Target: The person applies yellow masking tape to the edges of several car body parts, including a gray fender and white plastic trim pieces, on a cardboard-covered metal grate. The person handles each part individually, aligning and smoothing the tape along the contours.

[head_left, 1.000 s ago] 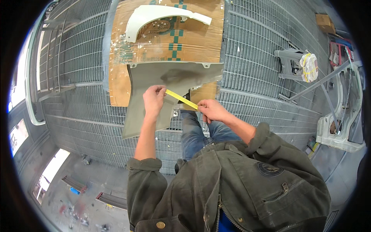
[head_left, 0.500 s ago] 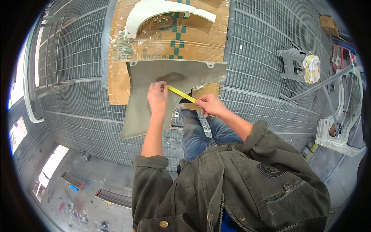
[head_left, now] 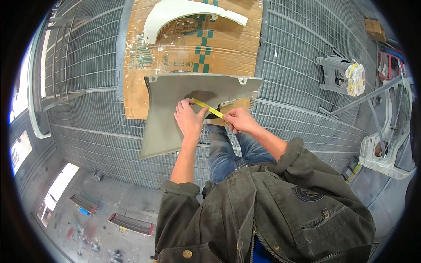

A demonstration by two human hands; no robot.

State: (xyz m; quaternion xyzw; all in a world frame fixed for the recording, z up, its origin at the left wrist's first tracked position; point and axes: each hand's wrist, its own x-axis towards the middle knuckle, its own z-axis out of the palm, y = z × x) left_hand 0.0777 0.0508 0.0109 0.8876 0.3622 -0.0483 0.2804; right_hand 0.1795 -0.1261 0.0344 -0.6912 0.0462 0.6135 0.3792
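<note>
A grey car fender panel point(head_left: 162, 105) with a dark patch near its middle is held up in front of me, overlapping the lower part of the cardboard. My left hand point(head_left: 189, 120) rests on the panel, its fingertips at the upper left end of a strip of yellow tape point(head_left: 209, 108). The thumb of that hand is spread toward the strip. My right hand point(head_left: 240, 120) pinches the other end of the tape, by the panel's notched right edge. The strip runs taut and slanting between the hands. What supports the panel underneath is hidden.
A white curved fender point(head_left: 155, 19) lies on the flattened cardboard point(head_left: 232, 52) ahead. Metal grating point(head_left: 294, 79) forms the floor. To the right are a grey part with a wrapped bundle point(head_left: 354, 79), a metal bar and a white door frame point(head_left: 372, 160).
My left thumb has spread out toward the tape, and the left hand has shifted slightly right. The panel appears slightly lower and farther right. My right hand still grips the tape.
</note>
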